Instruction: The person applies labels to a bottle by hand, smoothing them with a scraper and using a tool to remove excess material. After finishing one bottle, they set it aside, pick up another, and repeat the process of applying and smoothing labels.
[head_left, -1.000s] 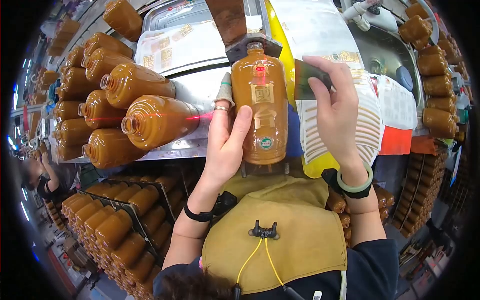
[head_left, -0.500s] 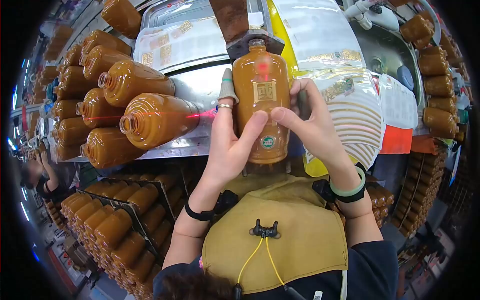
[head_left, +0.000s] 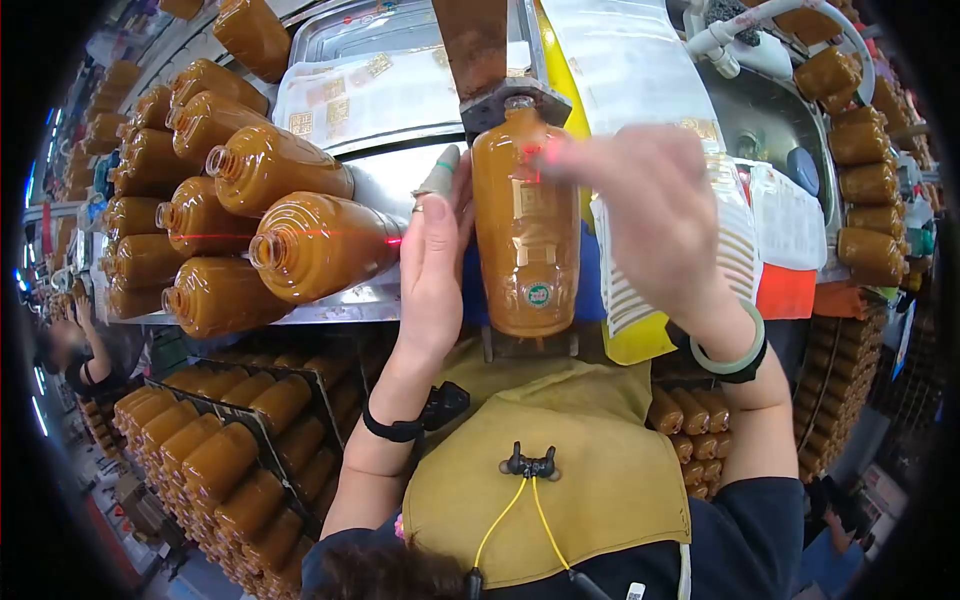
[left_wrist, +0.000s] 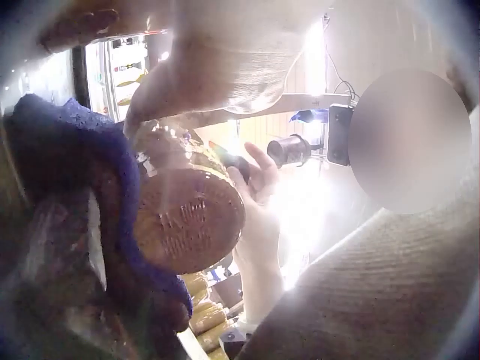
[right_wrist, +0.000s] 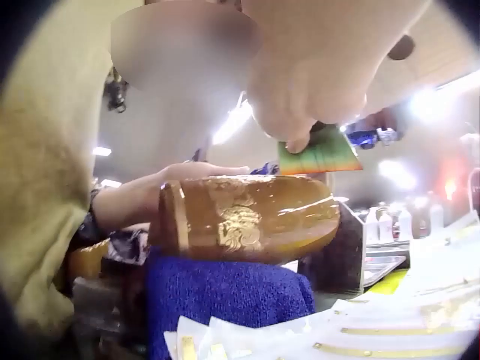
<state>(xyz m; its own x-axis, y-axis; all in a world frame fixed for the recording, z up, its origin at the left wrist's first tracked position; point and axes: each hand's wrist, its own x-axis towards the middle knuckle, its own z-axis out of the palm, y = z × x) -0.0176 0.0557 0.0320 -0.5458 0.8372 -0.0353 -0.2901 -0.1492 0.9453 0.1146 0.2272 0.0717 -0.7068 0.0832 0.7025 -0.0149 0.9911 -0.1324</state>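
Note:
A glossy amber-brown bottle lies on a blue towel, its neck toward a dark metal bracket. Gold characters, a red mark and a round green sticker show on its face; a gold dragon-like relief is on its side. My left hand lies along the bottle's left side with fingers straight, its thumb off the face; pale cots cover fingertips. My right hand, blurred, is over the bottle's upper right. It pinches a green flat scraper close above the bottle near its shoulder.
Several similar bottles lie on the metal bench to the left. Sheets of gold decals spread to the right, beside a sink. A tray with decal sheets is at the back. Stacked bottles fill racks below.
My right hand has swung up from the bottle's right side toward its neck with the scraper. My left thumb has lifted off the bottle's face and drawn back to the left.

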